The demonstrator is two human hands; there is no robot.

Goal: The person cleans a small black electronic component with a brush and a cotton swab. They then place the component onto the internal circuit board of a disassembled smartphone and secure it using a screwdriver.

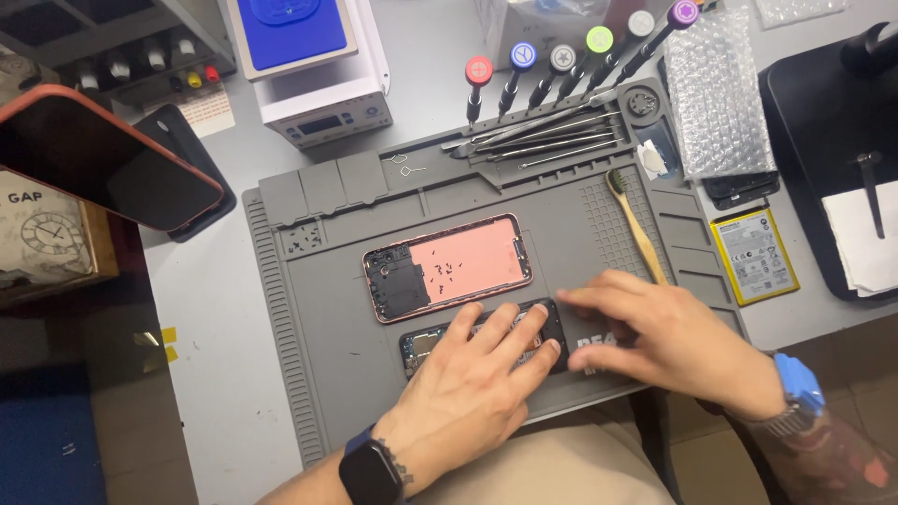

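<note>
I see a pale grey flat workbench point(215, 309) under even light, with brown tiled floor point(122, 411) to its left.

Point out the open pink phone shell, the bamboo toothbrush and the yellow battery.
Open pink phone shell point(468, 262), head view, on its pink inner panel.
Bamboo toothbrush point(640, 234), head view, mid-handle.
Yellow battery point(754, 254), head view, centre of its label face.

mat point(355, 365) grey | phone shell point(449, 266) pink | toothbrush point(638, 226) tan | battery point(754, 254) yellow

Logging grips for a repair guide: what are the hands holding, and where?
Nothing is lifted. The left hand lies flat over the dark phone board assembly on the mat; the right hand fingertips touch its right end.
</note>
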